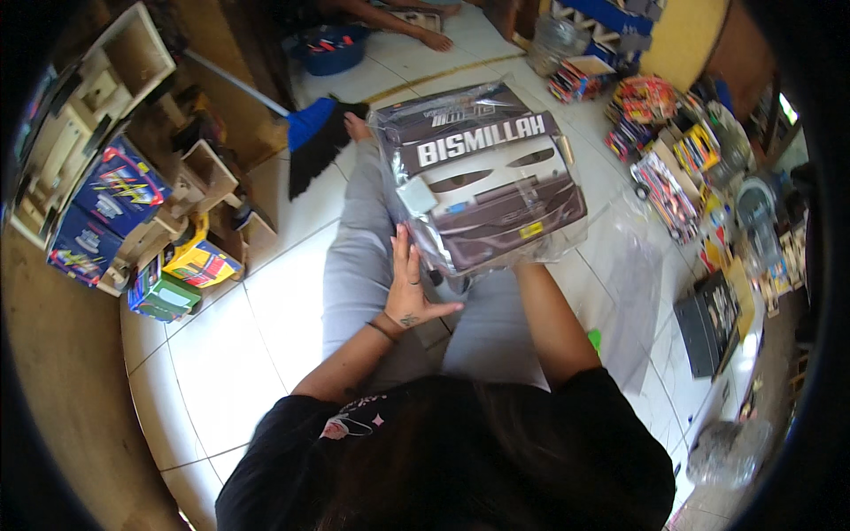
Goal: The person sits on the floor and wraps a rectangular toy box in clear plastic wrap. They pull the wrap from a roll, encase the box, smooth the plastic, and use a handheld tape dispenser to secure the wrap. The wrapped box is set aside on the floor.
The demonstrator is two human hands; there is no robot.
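Note:
A boxy toy vehicle (496,199), printed in brown and white like a vehicle's front and wrapped in clear plastic, is held up over my grey-trousered legs. My left hand (412,288) lies against its lower left edge, fingers stretched out and thumb spread to the right. A small pale block (416,196) is at the toy's left side. My right forearm reaches up to the toy's lower right. My right hand is hidden behind the toy, so its fingers do not show.
A broom (320,133) leans at the left, near wooden toy bodies (208,173) and printed toy trucks (115,190). A blue basin (328,51) stands at the back, beside another person's hand (436,40). Printed parts (664,190), plastic sheeting (633,310) and a dark box (704,323) lie at right.

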